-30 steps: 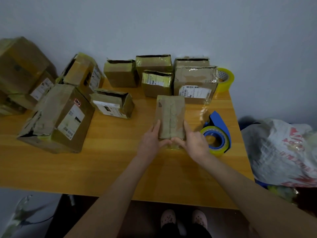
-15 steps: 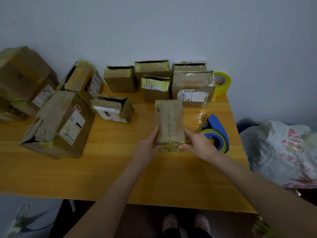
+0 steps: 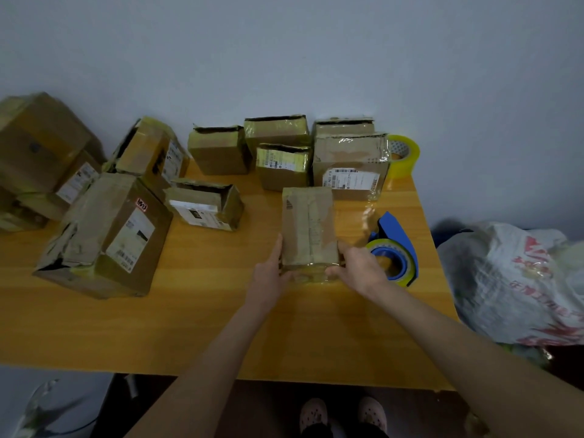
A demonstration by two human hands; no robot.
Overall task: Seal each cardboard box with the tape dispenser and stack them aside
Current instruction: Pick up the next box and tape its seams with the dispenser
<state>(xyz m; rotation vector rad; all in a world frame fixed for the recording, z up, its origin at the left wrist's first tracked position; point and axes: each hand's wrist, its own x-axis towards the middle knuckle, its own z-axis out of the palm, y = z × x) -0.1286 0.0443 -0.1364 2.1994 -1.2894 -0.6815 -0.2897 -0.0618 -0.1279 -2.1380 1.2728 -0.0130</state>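
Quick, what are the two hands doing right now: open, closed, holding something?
Left hand: grips the small cardboard box at its near left corner.
Right hand: grips the same box at its near right corner.

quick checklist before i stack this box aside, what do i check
1. Box held by left hand and right hand: ok.
2. Top seam flat and shut: ok.
3. Tape over near end: ok; far end: cannot tell.
4. Tape cut free of dispenser: cannot tell.
5. Dispenser off the box, beside right hand: ok.
6. Back boxes sealed: not ok, tops gape.
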